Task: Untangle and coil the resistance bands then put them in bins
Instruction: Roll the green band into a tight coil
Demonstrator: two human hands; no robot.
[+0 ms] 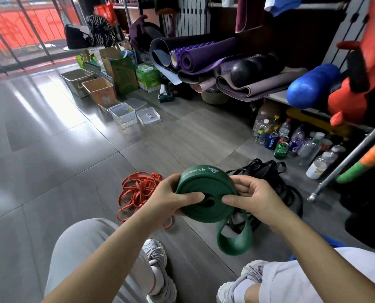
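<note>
On the grey tiled floor (50, 149) we see a cluster of plastic bottles (300, 138) at the foot of a low shelf (278, 96), with a blue Pepsi can (271, 141) just beside a green can (281, 150) at its front. On the shelf we find rolled purple mats (195, 57) stacked together, a black ball (242, 72) resting among them, and a blue foam roller (311, 86) to their right. A green cardboard box (123, 73) stands farther back, and a white radiator (193, 16) shows behind the mats.

Green band (206, 189) looked matt, smooth rubber w/ pale print. Red bands (136, 189) were thinner rubber, a bit shinier. Floor (50, 149) was grey tile, glossy, reflecting light. Clear bin (123, 115) was see-thru plastic. Drink cans (281, 150) were shiny metal. Blue roller (311, 86) looked matt, grainy foam. Trousers (77, 248) were soft grey cloth.
</note>
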